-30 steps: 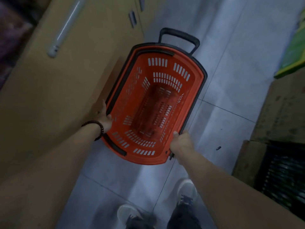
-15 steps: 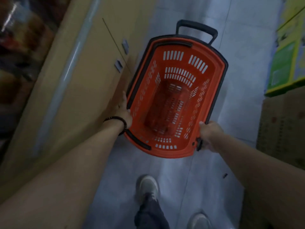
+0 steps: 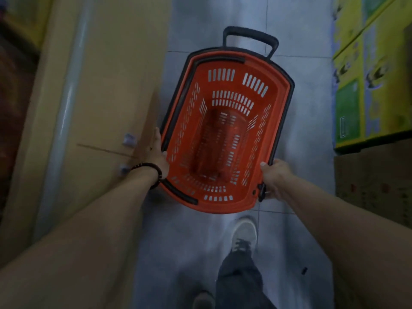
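Observation:
An empty red shopping basket (image 3: 281, 90) with slotted walls and a black rim hangs in front of me above the tiled floor. A black pull handle (image 3: 252, 35) sticks out at its far end. My left hand (image 3: 157, 152), with a dark bead bracelet at the wrist, grips the basket's left rim. My right hand (image 3: 275, 177) grips the right rim near the black handle pivot. Nothing lies inside the basket.
A tan cabinet (image 3: 107, 85) with small price-tag clips runs along the left. Yellow-green cartons (image 3: 370, 81) and brown cardboard boxes (image 3: 374, 186) stand on the right. Grey floor tiles (image 3: 214, 23) stretch ahead between them. My right shoe (image 3: 244, 235) steps forward below the basket.
I have walked forward along the aisle with the basket held in both hands. The cartons on the right have come closer, and my feet have swapped stride. Both grips are unchanged.

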### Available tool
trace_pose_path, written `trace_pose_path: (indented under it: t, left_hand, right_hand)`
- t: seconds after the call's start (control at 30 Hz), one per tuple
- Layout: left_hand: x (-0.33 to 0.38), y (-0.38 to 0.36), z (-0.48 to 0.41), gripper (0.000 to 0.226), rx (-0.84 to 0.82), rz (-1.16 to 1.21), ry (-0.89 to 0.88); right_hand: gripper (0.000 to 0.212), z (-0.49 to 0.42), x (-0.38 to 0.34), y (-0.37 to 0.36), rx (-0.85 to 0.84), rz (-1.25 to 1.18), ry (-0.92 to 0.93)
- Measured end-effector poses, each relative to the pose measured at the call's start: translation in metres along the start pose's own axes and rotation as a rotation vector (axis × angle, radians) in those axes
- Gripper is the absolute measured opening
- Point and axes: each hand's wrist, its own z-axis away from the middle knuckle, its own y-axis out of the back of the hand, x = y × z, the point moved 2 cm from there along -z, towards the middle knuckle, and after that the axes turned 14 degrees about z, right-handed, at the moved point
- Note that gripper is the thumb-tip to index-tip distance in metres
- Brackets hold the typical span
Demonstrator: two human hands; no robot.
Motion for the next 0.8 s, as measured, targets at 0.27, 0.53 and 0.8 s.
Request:
trace_pose_path:
  t: [0.27, 0.53, 0.8]
  left_hand:
    - [0.113, 0.039, -0.082, 0.082, -0.033, 0.2, 0.026]
    - [0.229, 0.071, -0.162, 0.08, -0.057, 0.189, 0.025]
    - [0.332, 0.088, -0.232, 0.082, -0.066, 0.267, 0.048]
  right_hand:
    - [0.028, -0.135, -0.066, 0.053, 0.117, 0.241, 0.022]
    - [0.034, -0.144, -0.212, 0.138, 0.21, 0.327, 0.004]
    - [0.05, -0.211, -0.329, 0.217, 0.284, 0.498, 0.024]
